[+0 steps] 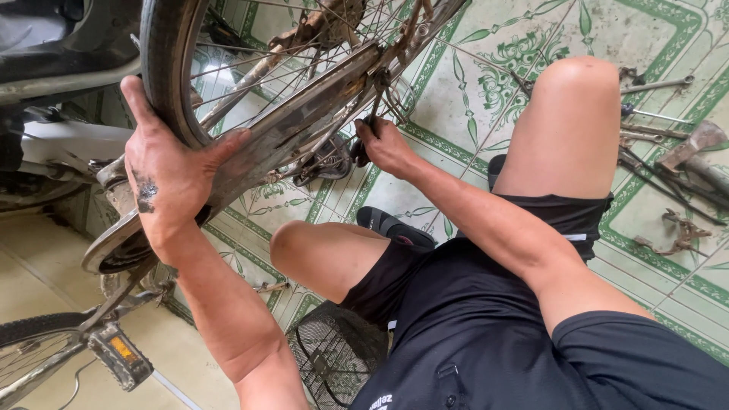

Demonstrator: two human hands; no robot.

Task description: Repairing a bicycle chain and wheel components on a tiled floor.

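Head view. Bicycle upturned or tipped, rear wheel (250, 68) filling the upper left of the frame.

Left hand (171, 171): grease-smeared, fingers wrapped over the black tyre (163, 68), thumb spread along the worn metal chain guard (304, 114). Closed grip on the tyre.

Right hand (387, 144): fist closed around the dark handle of a wrench (372, 121), which runs up to the axle area where frame stay and guard meet. Tool head hidden among spokes and rusty metal; exact fitting cannot be told.

Below the left forearm: crank and a pedal (120, 355) with orange reflector, second tyre (34, 328) at the lower left corner.

Person squats in black shorts and shirt, knees bare, black sandal (395, 228) under the leg. Wire basket (334, 353) on the floor by the thigh.

Floor (516, 45): pale tiles with green leaf pattern. Scattered hand tools (661, 133) at right, well apart from both hands: spanners, a hammer head (695, 140), rusty pliers (680, 231).
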